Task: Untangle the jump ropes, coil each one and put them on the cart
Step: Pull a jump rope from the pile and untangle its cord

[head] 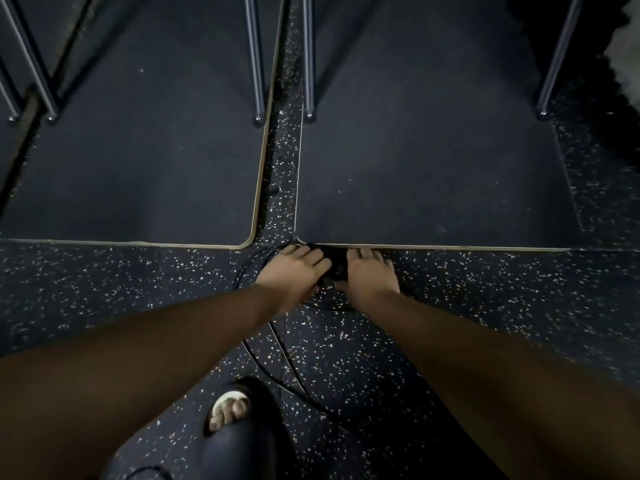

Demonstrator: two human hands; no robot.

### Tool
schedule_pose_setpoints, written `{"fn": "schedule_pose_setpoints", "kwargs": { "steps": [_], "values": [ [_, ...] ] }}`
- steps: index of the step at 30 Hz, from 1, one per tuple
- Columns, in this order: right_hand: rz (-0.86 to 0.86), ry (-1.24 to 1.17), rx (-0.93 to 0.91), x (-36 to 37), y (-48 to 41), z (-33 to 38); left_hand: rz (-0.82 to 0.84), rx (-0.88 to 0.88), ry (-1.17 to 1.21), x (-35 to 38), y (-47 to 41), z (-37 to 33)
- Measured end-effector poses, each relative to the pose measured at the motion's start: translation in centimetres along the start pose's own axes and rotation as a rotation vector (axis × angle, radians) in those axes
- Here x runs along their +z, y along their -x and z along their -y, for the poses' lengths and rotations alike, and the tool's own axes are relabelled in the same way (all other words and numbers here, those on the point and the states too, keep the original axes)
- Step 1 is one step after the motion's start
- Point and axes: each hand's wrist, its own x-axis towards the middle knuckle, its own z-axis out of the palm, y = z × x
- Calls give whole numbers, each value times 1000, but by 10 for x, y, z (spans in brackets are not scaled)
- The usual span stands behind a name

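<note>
While left hand and right hand rest on the ropes, closure of the fingers indeterminable, expect light, limp, snag-prone cord: lift by the bunched middle.

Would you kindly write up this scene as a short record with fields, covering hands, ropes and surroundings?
floor: dark speckled rubber floor
ropes: tangled black jump rope bundle, on the floor between both hands
loose strand: thin black rope strand, trailing toward the shoe
left hand: on the bundle, grip unclear
right hand: on the bundle, grip unclear
shoe: dark open-toed shoe
beyond: dark pale-edged floor panels, metal legs
cart: not in view
</note>
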Motion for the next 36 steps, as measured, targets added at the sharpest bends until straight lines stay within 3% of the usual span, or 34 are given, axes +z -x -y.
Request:
{"fn": "schedule_pose_setpoints", "kwargs": {
  "steps": [6,13,19,24,29,33,36],
  "values": [
    [39,-179,-22,1,4,-16,8,103,-155,-7,-1,-2],
    [92,-554,136,-62,48,-36,-1,196,-29,-56,-3,-22],
    [217,-1062,183,-154,137,-41,-288,400,119,-167,35,-68],
    [404,-1408,22,-243,235,-39,-471,441,260,-278,80,-93],
    [418,-1438,-129,-319,318,-31,-659,384,263,-372,122,-117],
    [503,-1403,-259,-362,383,-26,-819,466,196,-431,164,-143],
    [547,-1308,-412,-386,414,-22,-886,384,332,-463,187,-149]
  ]
}}
